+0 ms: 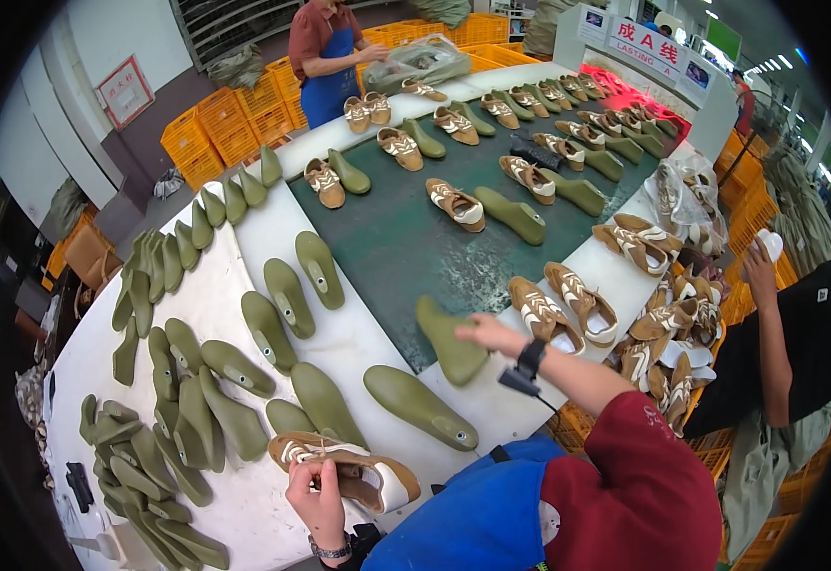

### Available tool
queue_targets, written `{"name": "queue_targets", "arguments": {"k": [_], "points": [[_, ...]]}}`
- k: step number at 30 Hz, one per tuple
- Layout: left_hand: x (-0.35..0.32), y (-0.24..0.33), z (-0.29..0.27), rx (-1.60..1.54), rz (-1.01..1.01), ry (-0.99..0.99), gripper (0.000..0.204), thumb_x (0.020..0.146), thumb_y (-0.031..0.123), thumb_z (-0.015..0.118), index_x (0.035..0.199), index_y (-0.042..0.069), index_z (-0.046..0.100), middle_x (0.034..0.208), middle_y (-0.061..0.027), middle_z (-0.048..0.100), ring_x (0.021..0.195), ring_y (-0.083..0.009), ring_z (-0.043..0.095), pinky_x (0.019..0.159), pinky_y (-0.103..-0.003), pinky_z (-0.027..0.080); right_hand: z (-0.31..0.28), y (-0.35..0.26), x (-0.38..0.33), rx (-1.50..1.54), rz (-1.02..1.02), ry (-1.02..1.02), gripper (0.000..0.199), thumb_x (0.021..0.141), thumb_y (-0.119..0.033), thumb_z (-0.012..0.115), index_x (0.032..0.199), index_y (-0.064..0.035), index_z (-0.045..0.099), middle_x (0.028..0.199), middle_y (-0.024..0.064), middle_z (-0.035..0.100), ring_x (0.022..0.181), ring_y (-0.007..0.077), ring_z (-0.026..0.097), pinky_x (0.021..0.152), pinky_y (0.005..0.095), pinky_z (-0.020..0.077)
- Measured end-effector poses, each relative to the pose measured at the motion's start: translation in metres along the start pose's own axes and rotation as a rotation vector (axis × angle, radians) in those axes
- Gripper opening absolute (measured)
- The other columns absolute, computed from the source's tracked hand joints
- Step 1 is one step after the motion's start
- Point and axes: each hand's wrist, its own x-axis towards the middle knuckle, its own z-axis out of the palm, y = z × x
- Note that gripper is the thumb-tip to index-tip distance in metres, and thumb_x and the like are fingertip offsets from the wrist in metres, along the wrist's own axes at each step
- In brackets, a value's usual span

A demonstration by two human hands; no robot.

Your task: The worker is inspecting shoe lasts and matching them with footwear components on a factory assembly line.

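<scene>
My left hand (318,502) pinches the laces or tongue area of a brown-and-white sneaker (392,483) at the near edge of the white table. Out to the right, my right hand (494,335) grips a green shoe last (449,344) by one end, over the edge of the dark green conveyor belt (377,276). A loose last (420,407) lies between the two hands. Two more sneakers, one (582,303) beside the other (541,316), rest on the white ledge past my right hand.
Green lasts (158,466) are heaped on the left of the white table (254,514). Sneakers and lasts stand in rows on the belt. A sneaker pile (663,352) fills a crate at right. One co-worker (330,57) stands across; another person's arm (768,324) reaches in at right.
</scene>
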Motion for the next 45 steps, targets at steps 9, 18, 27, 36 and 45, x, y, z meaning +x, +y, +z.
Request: {"name": "queue_targets", "arguments": {"k": [9,18,27,36,45], "points": [[0.031,0.001,0.022,0.176,-0.032,-0.023,0.018,0.081,0.005,0.061,0.066,0.0,0.051,0.059,-0.0035,0.049,0.057,-0.0153,0.042,0.104,-0.047,0.03,-0.028,-0.053,0.136,-0.822,-0.06,0.337,0.052,0.082,-0.025,0.056,0.129,-0.0085,0.043,0.099,0.0207,0.064,0.091,0.0334,0.064,0.078,0.0428,0.0492],[0.062,0.021,0.041,0.149,0.274,-0.213,0.013,0.083,0.006,0.064,0.073,-0.002,0.058,0.071,-0.0121,0.055,0.065,-0.0231,0.051,0.063,-0.032,0.042,-0.008,-0.031,0.123,-1.117,-0.204,0.503,0.046,0.084,-0.018,0.05,0.128,-0.0208,0.042,0.1,0.0148,0.06,0.093,0.0339,0.06,0.075,0.0446,0.0483],[0.048,0.047,0.054,0.251,0.369,-0.298,0.016,0.084,0.014,0.062,0.08,-0.002,0.061,0.073,-0.0175,0.056,0.071,-0.0341,0.052,0.068,-0.041,0.043,0.056,-0.097,-0.134,-0.09,-0.845,-0.401,0.047,0.079,-0.019,0.066,0.123,-0.0096,0.05,0.117,0.0119,0.05,0.08,0.0259,0.059,0.071,0.0345,0.0491],[0.026,0.042,0.08,0.171,0.334,-0.433,0.015,0.082,0.006,0.06,0.07,-0.002,0.054,0.059,-0.0044,0.05,0.055,-0.016,0.047,0.066,-0.031,0.047,0.084,-0.064,-0.199,-0.426,-0.987,-0.192,0.029,0.074,-0.024,0.069,0.094,-0.008,0.055,0.091,0.0077,0.054,0.083,0.0294,0.057,0.066,0.0409,0.0465],[0.033,0.035,0.076,-0.268,0.165,-0.565,0.019,0.08,0.001,0.064,0.093,-0.001,0.051,0.075,-0.008,0.064,0.067,-0.0133,0.061,0.063,-0.025,0.047,0.065,-0.059,-0.214,-0.469,-0.916,0.075,0.027,0.072,-0.026,0.07,0.084,-0.01,0.052,0.083,0.0054,0.052,0.077,0.0273,0.055,0.063,0.0399,0.0458]]}}
